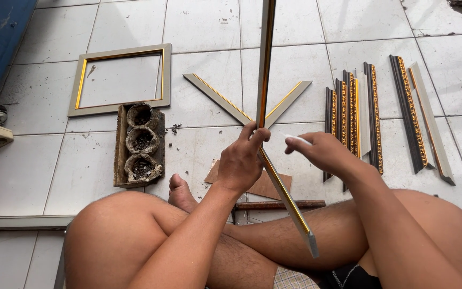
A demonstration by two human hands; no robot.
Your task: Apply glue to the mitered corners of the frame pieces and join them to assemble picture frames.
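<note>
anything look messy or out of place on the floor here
Small dark bits are scattered loose on the tile beside the wooden tray of three cups, outside the cups. Otherwise the moulding strips lie in a fairly tidy row.

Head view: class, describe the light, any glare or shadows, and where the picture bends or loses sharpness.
Head view: soft, even daylight, faint shadows; gold trim glints on the moulding strip in the left hand; tile lines bow towards the edges; the knees nearest the camera look slightly soft.

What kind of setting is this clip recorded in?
Probably an informal picture-framing workspace on a tiled floor: a finished frame, cut moulding strips laid in a row, and a wooden tray of small fasteners beside the seated person.
</note>
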